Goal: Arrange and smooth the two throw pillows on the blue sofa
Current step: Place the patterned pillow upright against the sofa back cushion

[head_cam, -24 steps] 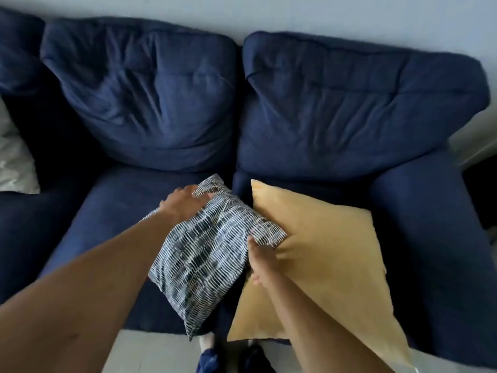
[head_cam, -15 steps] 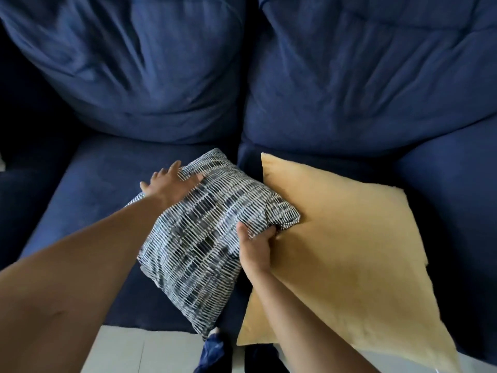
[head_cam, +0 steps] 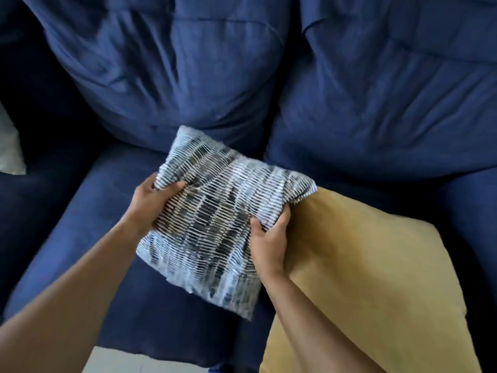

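Note:
A blue-and-white patterned throw pillow [head_cam: 215, 219] is held over the blue sofa's seat cushion [head_cam: 94, 211], its far corner near the back cushions. My left hand [head_cam: 154, 196] grips its left edge, fabric bunched under the fingers. My right hand [head_cam: 269, 238] clutches its right edge. A mustard-yellow throw pillow [head_cam: 363, 265] lies flat on the right seat cushion, its left edge tucked under the patterned pillow and my right forearm.
Two large, rumpled blue back cushions [head_cam: 174, 76] [head_cam: 390, 90] fill the top of the view. A pale pillow's edge [head_cam: 10, 149] shows at far left. A strip of light floor [head_cam: 129, 362] runs below the sofa's front edge.
Both hands went from resting on the patterned pillow to gripping its edges. The pillow has lifted and shifted toward the back cushions. The view has moved closer to the sofa.

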Motion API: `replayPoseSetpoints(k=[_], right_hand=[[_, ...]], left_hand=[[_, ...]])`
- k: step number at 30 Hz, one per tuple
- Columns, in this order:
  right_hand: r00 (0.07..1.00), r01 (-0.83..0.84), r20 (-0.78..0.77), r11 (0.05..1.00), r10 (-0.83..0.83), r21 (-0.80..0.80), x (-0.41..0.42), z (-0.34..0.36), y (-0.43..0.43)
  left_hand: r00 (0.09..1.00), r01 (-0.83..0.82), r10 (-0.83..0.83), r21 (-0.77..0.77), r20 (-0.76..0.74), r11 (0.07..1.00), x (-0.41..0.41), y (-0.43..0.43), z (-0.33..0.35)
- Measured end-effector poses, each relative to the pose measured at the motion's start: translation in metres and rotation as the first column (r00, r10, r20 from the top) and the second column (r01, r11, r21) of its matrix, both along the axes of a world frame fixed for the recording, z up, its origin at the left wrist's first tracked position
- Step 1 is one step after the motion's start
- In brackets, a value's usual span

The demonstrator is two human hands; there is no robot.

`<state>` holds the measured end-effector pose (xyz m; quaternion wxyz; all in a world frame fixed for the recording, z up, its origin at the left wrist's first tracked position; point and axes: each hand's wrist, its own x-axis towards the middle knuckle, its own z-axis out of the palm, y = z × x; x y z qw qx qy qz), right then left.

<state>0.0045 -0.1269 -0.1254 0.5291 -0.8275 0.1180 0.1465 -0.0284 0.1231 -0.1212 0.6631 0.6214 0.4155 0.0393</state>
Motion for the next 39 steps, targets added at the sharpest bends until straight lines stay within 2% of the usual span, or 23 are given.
replayPoseSetpoints(k=[4, 10, 13, 17, 23, 28, 33, 36, 39], right_hand=[[0.967, -0.111, 0.235, 0.993, 0.096, 0.051, 0.043, 0.036, 0.043], [0.912, -0.219, 0.360, 0.976, 0.196, 0.022, 0.096, 0.055, 0.116], [0.908, -0.240, 0.351, 0.971, 0.228, -0.010, 0.110, 0.045, 0.134], [0.907, -0.264, 0.313, 0.959, 0.282, -0.098, 0.113, 0.025, 0.140], [0.920, -0.250, 0.268, 0.956, 0.284, -0.154, 0.131, 0.017, 0.137], [0.927, -0.294, 0.205, 0.948, 0.314, -0.123, 0.138, 0.022, 0.125], [0.949, -0.258, 0.179, 0.966, 0.258, -0.027, 0.131, 0.033, 0.092], [0.959, -0.228, 0.169, 0.974, 0.225, -0.006, 0.123, 0.039, 0.063], [0.974, -0.171, 0.145, 0.985, 0.171, -0.016, 0.117, 0.045, 0.024]], left_hand=[[0.955, -0.141, 0.125, 0.039, 0.270, 0.989, -0.008, 0.041, 0.024], [0.885, -0.278, 0.213, 0.103, 0.413, 0.955, 0.006, 0.101, 0.038], [0.911, -0.235, 0.171, 0.132, 0.376, 0.963, 0.021, 0.119, 0.026], [0.978, -0.028, -0.010, 0.180, 0.207, 0.983, 0.049, 0.134, 0.002], [0.989, 0.121, -0.142, 0.362, 0.032, 0.924, 0.073, 0.130, -0.015], [0.997, 0.066, -0.076, 0.374, 0.012, 0.925, 0.073, 0.122, -0.007], [0.996, -0.066, 0.088, 0.505, -0.021, 0.861, 0.063, 0.072, 0.025], [0.994, -0.093, 0.109, 0.564, 0.005, 0.821, 0.057, 0.023, 0.040], [0.998, -0.066, 0.053, 0.545, 0.039, 0.835, 0.055, -0.035, 0.046]])
